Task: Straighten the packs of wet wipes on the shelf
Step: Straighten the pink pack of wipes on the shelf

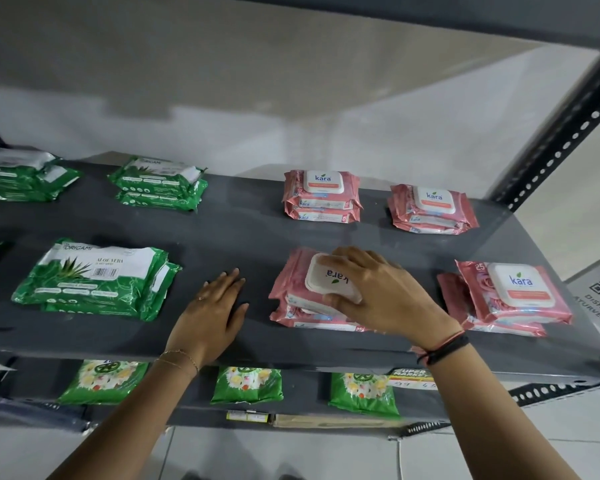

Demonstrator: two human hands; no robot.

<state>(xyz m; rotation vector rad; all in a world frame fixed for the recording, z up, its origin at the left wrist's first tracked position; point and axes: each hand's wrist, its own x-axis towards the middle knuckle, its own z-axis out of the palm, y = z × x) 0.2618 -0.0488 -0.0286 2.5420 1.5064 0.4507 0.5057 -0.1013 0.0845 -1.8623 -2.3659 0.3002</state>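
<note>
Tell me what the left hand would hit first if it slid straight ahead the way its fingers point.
The left hand lies flat on the dark grey shelf, pointing up-right. The way looks free, probably passing left of the rear pink Kara wipes stack; depth is unclear.

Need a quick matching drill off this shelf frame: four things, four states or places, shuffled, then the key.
Column one:
1. right hand
2. left hand
3. front green pack stack
4. pink pack stack under the hand

Column two:
A. logo on the top pack's lid upside down
B. flat on the bare shelf, palm down
C. gripping a white lid
D. front row, left of both hands

Pairs: 1-C, 2-B, 3-D, 4-A
</note>
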